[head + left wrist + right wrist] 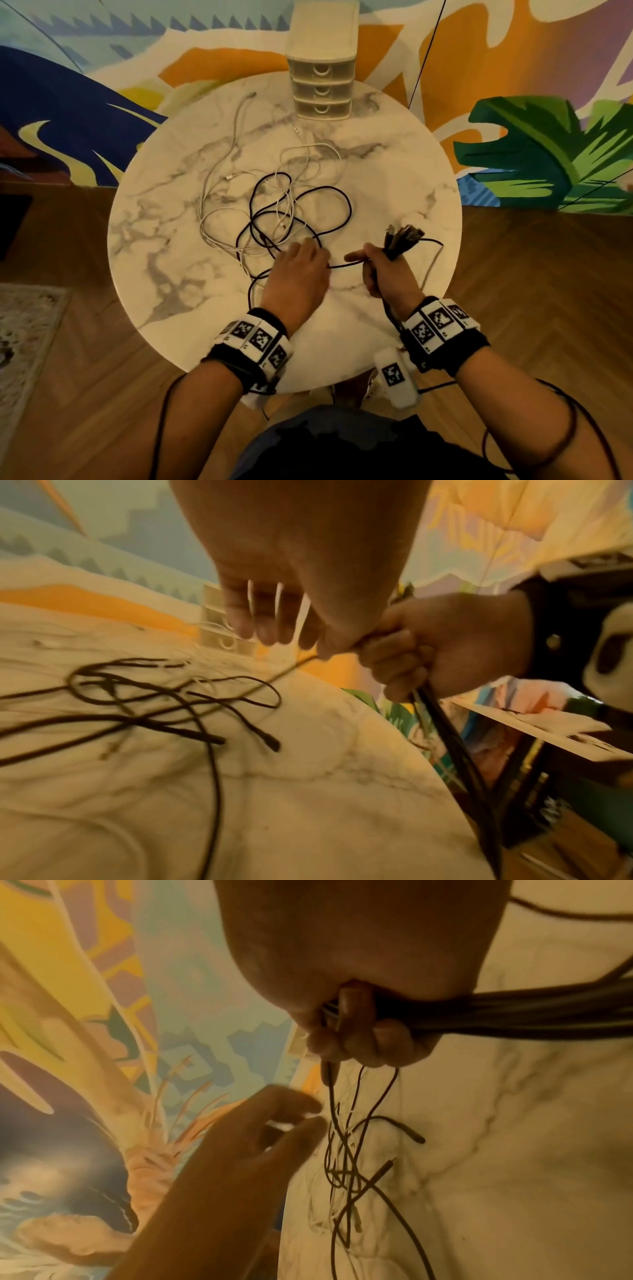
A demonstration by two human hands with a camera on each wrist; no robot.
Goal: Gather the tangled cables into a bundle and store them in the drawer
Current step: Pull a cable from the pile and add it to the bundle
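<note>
Tangled black cables (337, 195) and white cables (209, 233) sprawl over the middle of the round marble table (164, 260). My right hand (382, 270) grips a bundle of cable ends (404, 236) in a fist near the table's right edge; the gathered strands (514, 1010) stick out of the fist on both sides. One black strand (346, 264) runs from the fist to my left hand (301, 263). That hand hovers over the tangle with loosely curved fingers (291, 1099) beside the strand, nothing visibly pinched. A cream three-drawer unit (322, 85) stands at the far edge, drawers closed.
Wooden floor surrounds the table, with a pale rug (27, 329) at the left. A painted mural wall (548, 147) rises behind the table. Black wires trail from both wrist bands. A low shelf (534, 729) shows to the right in the left wrist view.
</note>
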